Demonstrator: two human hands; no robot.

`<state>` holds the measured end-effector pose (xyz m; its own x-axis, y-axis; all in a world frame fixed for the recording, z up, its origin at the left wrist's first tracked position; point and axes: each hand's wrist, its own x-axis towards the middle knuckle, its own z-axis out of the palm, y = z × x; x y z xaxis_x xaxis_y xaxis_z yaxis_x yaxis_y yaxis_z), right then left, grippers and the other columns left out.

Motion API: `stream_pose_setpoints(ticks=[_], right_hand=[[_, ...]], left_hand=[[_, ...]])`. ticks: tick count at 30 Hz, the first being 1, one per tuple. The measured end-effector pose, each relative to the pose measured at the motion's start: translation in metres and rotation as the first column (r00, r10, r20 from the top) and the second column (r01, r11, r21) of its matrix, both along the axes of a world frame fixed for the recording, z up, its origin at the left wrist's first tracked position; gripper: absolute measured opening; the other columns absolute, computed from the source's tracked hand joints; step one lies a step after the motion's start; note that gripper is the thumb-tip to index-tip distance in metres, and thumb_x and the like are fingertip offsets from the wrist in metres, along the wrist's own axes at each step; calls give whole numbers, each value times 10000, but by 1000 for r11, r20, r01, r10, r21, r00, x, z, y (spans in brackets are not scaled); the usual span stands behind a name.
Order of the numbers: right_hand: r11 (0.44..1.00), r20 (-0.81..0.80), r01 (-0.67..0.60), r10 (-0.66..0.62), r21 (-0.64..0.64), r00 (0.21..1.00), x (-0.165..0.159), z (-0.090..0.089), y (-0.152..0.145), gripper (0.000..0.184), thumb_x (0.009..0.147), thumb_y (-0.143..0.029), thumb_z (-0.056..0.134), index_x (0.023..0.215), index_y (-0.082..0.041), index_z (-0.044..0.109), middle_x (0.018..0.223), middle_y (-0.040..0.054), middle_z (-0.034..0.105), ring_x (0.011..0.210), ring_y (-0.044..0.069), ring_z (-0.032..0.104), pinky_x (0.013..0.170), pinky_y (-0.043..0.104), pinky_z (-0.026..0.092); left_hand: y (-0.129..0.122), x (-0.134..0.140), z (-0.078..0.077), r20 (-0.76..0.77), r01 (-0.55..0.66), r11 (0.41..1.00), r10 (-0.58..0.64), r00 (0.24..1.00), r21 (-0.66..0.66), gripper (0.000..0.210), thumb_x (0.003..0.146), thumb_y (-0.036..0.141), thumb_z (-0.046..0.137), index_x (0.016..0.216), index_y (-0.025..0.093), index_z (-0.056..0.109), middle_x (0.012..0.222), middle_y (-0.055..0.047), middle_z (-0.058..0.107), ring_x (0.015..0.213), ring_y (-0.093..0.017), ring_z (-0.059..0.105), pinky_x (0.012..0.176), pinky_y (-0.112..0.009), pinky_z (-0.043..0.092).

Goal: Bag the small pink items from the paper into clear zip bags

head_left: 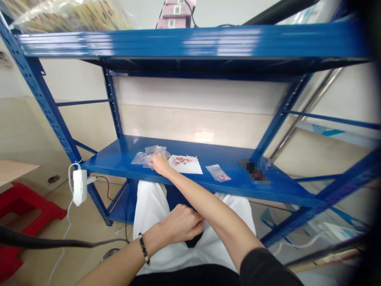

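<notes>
My right hand [160, 164] reaches across to the pile of small clear zip bags [138, 158] on the blue shelf, its fingers pinched on one of the bags. Right beside it lies a white sheet [195, 166] with several small pink and brownish pieces [181, 160] scattered on it. Farther right is another clear zip bag [216, 173] with a few pink pieces at its bottom corner. Over my lap, beneath the right forearm, my left hand [184, 223] is curled closed; whatever may be inside its fingers is hidden. A beaded bracelet [143, 248] circles the left wrist.
An upper blue shelf beam [166, 43] spans overhead, with plastic-wrapped goods and pink boxes [174, 16] above. A blurred dark item [254, 171] lies at the shelf's right. A white power strip [79, 186] hangs at the left post, near a red stool [32, 208].
</notes>
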<state>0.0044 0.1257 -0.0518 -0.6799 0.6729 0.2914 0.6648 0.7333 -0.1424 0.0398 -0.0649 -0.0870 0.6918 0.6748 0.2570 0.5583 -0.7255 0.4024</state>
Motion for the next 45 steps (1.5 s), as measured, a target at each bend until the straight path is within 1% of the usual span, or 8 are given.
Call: stream_pose_setpoints(ticks=[6, 18, 22, 25, 27, 30, 35, 45], right_hand=[[998, -60, 50, -52, -37, 997, 0, -6, -1, 229, 917, -165, 537, 882, -123, 759, 925, 150, 734, 971, 266, 649, 884, 332, 456], [998, -271, 29, -46, -64, 961, 13, 17, -8, 229, 929, -230, 556, 1027, -184, 758, 1051, 76, 743, 1015, 217, 661, 902, 287, 459], [985, -484, -67, -18, -158, 875, 38, 34, -21, 168, 879, -237, 637, 952, -180, 778, 1019, 65, 756, 963, 215, 680, 898, 295, 478], [974, -645, -134, -17, -183, 764, 75, 46, -49, 150, 860, -262, 665, 920, -188, 781, 982, 63, 761, 932, 227, 686, 856, 318, 500], [976, -724, -157, -3, -154, 690, 109, 49, -75, 139, 849, -276, 682, 909, -201, 782, 983, 65, 758, 947, 235, 677, 851, 338, 503], [993, -752, -102, 23, -60, 659, 162, 41, -118, 125, 871, -292, 669, 890, -239, 781, 991, 57, 753, 996, 236, 654, 961, 396, 454], [998, -676, 10, -51, -65, 735, 209, 6, -166, 164, 912, -294, 616, 889, -264, 776, 994, 69, 719, 965, 247, 607, 918, 440, 450], [997, -422, -58, 75, 53, 903, 213, -20, -170, 215, 958, -264, 554, 1100, -242, 714, 1119, 94, 611, 1022, 238, 515, 891, 411, 446]], left_hand=[[-3, 0, 2, -80, -11, 994, 20, 997, 110, 189, 908, 238, 490, 851, 171, 658, 858, -102, 707, 749, -224, 652, 624, -292, 452], [2, -4, -2, -86, -61, 993, 69, 994, 100, 206, 922, 240, 468, 767, 182, 591, 659, -61, 647, 570, -189, 604, 563, -288, 366], [3, -8, -3, 43, -174, 984, 172, 984, 29, 269, 928, 285, 468, 687, 193, 545, 578, -40, 584, 540, -169, 563, 559, -280, 341], [9, -10, -3, 336, -255, 949, 306, 891, -187, 348, 966, 381, 406, 696, 194, 520, 561, -27, 580, 524, -150, 549, 561, -264, 360], [15, -11, -2, 568, -185, 887, 419, 709, -423, 412, 983, 487, 328, 785, 189, 530, 595, -28, 608, 513, -146, 556, 532, -251, 379], [22, -11, 4, 693, 114, 736, 558, 456, -668, 573, 941, 647, 285, 932, 154, 576, 722, -77, 673, 569, -170, 615, 506, -255, 427], [20, -6, 9, 729, 453, 572, 509, 457, -684, 697, 891, 715, 371, 1022, 111, 693, 1069, -176, 706, 1035, -270, 648, 784, -332, 529], [25, -11, -7, 737, 384, 634, 519, 433, -672, 414, 831, 362, 697, 1174, 131, 700, 1221, -149, 676, 1108, -278, 630, 919, -373, 503]])
